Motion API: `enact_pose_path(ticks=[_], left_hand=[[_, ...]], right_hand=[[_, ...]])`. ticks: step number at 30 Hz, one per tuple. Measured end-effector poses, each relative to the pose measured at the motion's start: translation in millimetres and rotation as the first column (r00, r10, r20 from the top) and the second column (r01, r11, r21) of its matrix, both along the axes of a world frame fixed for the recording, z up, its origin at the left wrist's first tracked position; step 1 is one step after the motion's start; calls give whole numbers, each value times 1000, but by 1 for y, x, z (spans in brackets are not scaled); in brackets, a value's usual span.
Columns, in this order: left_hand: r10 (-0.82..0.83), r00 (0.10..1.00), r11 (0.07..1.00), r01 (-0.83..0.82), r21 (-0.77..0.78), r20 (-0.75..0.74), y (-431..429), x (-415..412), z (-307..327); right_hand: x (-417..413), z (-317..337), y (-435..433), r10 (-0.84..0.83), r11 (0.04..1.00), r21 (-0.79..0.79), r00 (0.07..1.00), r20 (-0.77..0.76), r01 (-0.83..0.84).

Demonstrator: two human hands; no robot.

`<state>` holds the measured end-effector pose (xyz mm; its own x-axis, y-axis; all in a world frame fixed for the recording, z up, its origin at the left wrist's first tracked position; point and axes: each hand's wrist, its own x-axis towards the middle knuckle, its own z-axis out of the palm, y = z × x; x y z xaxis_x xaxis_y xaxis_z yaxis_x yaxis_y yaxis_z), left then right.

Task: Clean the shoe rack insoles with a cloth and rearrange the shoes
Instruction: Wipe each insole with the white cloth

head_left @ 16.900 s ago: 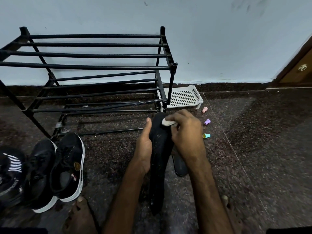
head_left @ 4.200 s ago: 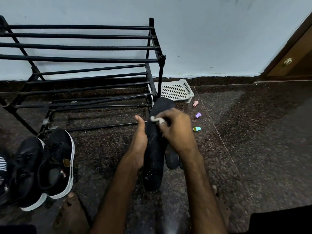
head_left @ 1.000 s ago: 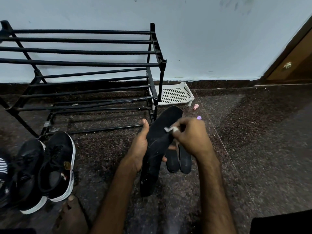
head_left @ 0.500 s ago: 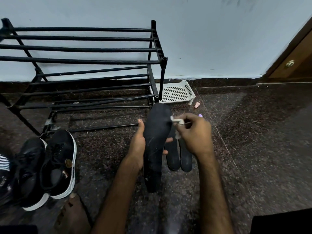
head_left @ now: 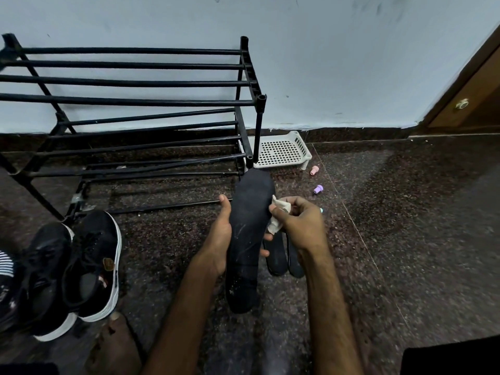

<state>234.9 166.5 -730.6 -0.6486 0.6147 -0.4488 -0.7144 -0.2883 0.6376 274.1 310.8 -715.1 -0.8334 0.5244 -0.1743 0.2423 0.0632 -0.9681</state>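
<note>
Head view: both my hands are at one insole, above the floor (head_left: 405,226).
Left hand (head_left: 217,239): curled round the black insole (head_left: 249,228), thumb along its left edge.
Right hand (head_left: 300,226): fingertips pinch the white cloth (head_left: 280,211) at the insole's right edge.
Shoes (head_left: 81,266): black pair, well left of my left hand.
Shoe rack (head_left: 135,98): beyond my left hand.

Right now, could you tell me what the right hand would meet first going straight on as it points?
Probably the black insole in the left hand; the cloth in the right hand lies beside its edge, though depth is unclear.
</note>
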Motion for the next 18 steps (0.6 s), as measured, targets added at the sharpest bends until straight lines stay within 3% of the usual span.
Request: enact_pose_path(ticks=[7,11,14,18], left_hand=[[-93,996,992,93,89,2,-1,5,2],[-72,997,990,70,120,10,2,7,0],[15,1000,999,-14,48,-23,5,6,0],[112,988,981,-127,-144,-109,6,4,0]], right_hand=[[-10,7,3,-159,987,33,987,-33,160],[-10,7,5,-160,945,279,986,-56,169],[-7,11,6,-26,837,545,999,-46,47],[-8,16,-3,274,647,705,952,141,-290]])
